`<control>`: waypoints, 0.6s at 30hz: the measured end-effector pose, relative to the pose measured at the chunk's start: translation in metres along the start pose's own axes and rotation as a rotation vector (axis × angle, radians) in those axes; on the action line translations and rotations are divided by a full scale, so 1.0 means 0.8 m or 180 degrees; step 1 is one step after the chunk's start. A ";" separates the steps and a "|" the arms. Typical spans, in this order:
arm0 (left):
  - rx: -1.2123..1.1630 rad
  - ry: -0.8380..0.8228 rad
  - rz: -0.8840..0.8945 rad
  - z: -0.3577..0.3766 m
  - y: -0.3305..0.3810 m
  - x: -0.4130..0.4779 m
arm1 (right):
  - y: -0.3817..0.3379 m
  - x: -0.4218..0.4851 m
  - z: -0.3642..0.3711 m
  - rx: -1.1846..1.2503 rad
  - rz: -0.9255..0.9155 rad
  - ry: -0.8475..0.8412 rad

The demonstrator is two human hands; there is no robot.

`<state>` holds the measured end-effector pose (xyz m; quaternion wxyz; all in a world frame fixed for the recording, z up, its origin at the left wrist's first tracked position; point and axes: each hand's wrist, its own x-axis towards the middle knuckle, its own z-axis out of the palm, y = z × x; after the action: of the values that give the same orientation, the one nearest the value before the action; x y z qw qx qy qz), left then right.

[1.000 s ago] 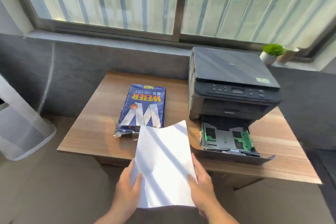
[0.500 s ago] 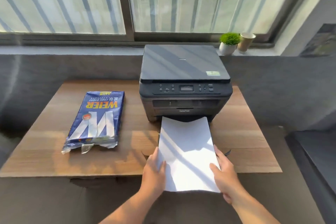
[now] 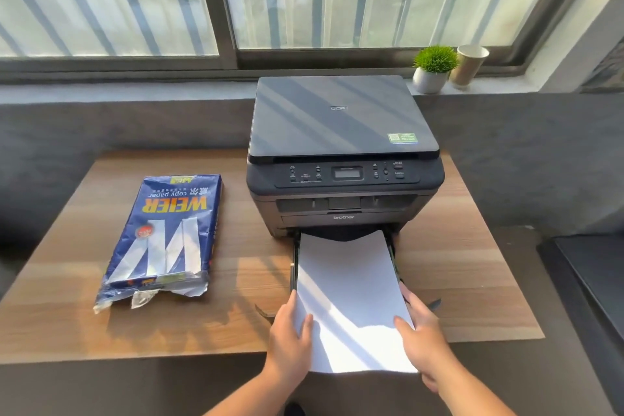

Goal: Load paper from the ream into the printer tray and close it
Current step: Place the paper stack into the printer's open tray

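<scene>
A white stack of paper [image 3: 347,284] lies over the pulled-out printer tray [image 3: 295,267], its far edge reaching the dark slot under the printer [image 3: 341,159]. My left hand [image 3: 290,341] grips the stack's near left edge, thumb on top. My right hand [image 3: 422,338] grips the near right edge the same way. The paper's near end sticks out past the table's front edge and hides most of the tray. The blue opened ream [image 3: 165,236] lies flat on the table to the left of the printer, its torn end toward me.
The wooden table [image 3: 456,263] carries the printer and ream. A small potted plant [image 3: 434,69] and a paper cup [image 3: 469,64] stand on the window sill behind. A dark seat [image 3: 591,280] sits at the right.
Both hands carried the paper from in front of the ream rightward to the tray and pushed it forward, so its far edge now sits at the printer's slot. The view shifted to face the printer.
</scene>
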<state>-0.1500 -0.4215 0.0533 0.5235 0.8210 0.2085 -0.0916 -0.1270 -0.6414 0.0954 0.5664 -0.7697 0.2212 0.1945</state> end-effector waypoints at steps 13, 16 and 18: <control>0.0026 0.0018 -0.0343 0.013 0.015 0.022 | -0.007 0.042 -0.012 0.0056 0.0209 -0.0144; 0.0054 -0.0017 -0.0432 0.016 0.010 0.023 | 0.004 0.048 -0.008 0.0007 0.0287 -0.0112; 0.0075 -0.0004 -0.0458 0.019 0.009 0.023 | 0.007 0.049 -0.006 0.0003 0.0305 -0.0098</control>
<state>-0.1297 -0.4329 0.0459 0.5061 0.8099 0.2655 -0.1318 -0.0973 -0.6519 0.0708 0.5602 -0.7549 0.2491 0.2331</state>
